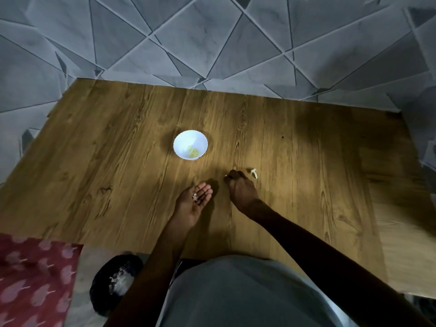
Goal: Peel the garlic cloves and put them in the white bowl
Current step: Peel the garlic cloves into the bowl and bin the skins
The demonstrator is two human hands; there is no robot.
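Observation:
A small white bowl [190, 144] stands mid-table with pale yellow peeled garlic at its bottom. My left hand [194, 202] lies palm up in front of the bowl, fingers relaxed, with a few white scraps of garlic skin [194, 196] resting on the palm. To its right my right hand [240, 188] hovers palm down over the wood, its fingertips bunched and pinching a small pale piece at the tips. A white bit of garlic or skin [254, 173] lies on the table just right of that hand.
The wooden table [118, 161] stands against a grey geometric-patterned wall. Below its near edge at the left sit a black bin [113, 284] holding white peels and a red patterned cloth [33, 282]. My grey shirt fills the bottom centre.

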